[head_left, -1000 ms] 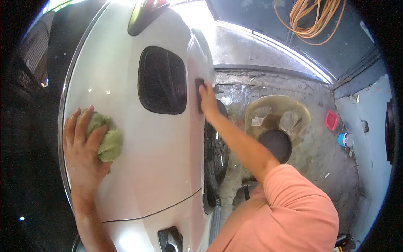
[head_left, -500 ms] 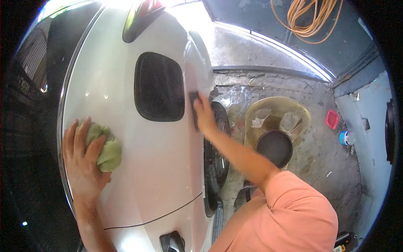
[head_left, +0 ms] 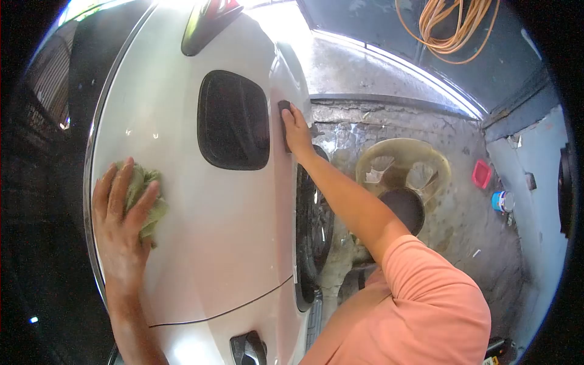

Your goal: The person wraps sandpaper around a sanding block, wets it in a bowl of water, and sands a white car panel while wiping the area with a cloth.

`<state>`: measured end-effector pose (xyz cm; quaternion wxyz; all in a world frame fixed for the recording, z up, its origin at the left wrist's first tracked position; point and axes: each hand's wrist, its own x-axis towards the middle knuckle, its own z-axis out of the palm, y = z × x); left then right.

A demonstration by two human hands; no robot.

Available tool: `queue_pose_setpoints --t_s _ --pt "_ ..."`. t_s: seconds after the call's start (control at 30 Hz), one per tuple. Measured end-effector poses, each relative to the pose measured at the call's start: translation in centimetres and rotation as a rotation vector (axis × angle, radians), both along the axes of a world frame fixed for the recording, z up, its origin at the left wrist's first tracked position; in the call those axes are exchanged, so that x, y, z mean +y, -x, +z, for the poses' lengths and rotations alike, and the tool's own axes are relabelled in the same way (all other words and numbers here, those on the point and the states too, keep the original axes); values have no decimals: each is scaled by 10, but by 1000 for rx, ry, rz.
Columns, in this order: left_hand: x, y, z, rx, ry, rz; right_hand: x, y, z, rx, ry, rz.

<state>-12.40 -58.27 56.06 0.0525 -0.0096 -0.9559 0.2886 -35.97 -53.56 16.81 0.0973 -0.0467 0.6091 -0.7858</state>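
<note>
My left hand (head_left: 123, 213) presses a crumpled green cloth (head_left: 153, 207) against the white car body panel (head_left: 213, 243), near the dark window's edge trim. Across the panel, my right hand (head_left: 298, 132) grips a dark flat block (head_left: 284, 131), which lies on the panel's side edge above the wheel. Between my hands and farther forward is a dark rounded-square cover (head_left: 233, 120) on the panel. The fingertips of my right hand wrap the block's outer side.
A yellowish chair (head_left: 435, 164) with a round black seat stands on the concrete floor beside the wheel (head_left: 319, 225). Farther right are a red tray (head_left: 481, 174) and a small can (head_left: 502, 201). An orange hose (head_left: 456, 30) hangs coiled above. A door handle (head_left: 248, 348) shows below.
My right hand has slid back toward me and then forward again along the panel edge with the block. My left hand has shifted slightly, and the cloth looks more bunched beneath it.
</note>
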Motion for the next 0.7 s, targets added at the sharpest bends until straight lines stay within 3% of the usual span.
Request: queue_pose_setpoints --t_s 0.17,0.27,0.33,0.43,0.57,0.67,0.7 --pt "-2 0 2 -34 7 3 19 -32 20 -57 14 76" --pt "-2 0 6 -94 32 3 55 -149 42 -123 33 160" --pt "-3 -1 7 -150 71 16 72 -219 30 11 27 182" --pt "-6 -2 5 -128 27 -49 52 -153 29 -104 -35 127" --pt "-6 -2 3 -121 63 -30 6 -9 -16 -138 76 83" --pt "-6 -2 5 -108 59 -38 29 -55 22 -139 7 77" --pt "-6 -2 4 -99 54 -32 26 -91 0 -26 5 42"
